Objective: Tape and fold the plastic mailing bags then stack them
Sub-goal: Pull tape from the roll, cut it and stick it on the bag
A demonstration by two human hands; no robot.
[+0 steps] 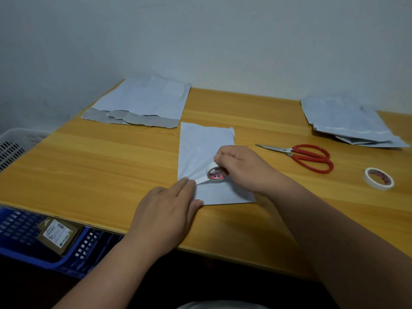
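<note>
I see a white plastic mailing bag (205,148) lying flat at the table's centre, its near-left edge folded over. A small tape roll (215,172) stands tilted on it, with a short white strip (202,179) drawn out to the left (the strip's end is hidden). At far left lie white bags (142,99) with torn grey flaps. At far right a stack of bags (347,121) rests flat. A second tape roll (378,178) lies flat at near right.

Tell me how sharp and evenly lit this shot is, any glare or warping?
Head view: dim, soft and slightly blurred throughout; faint sheen on the table near the wall; the table's edges bow from the wide lens; print on the tape roll held by the right hand is unreadable.
</note>
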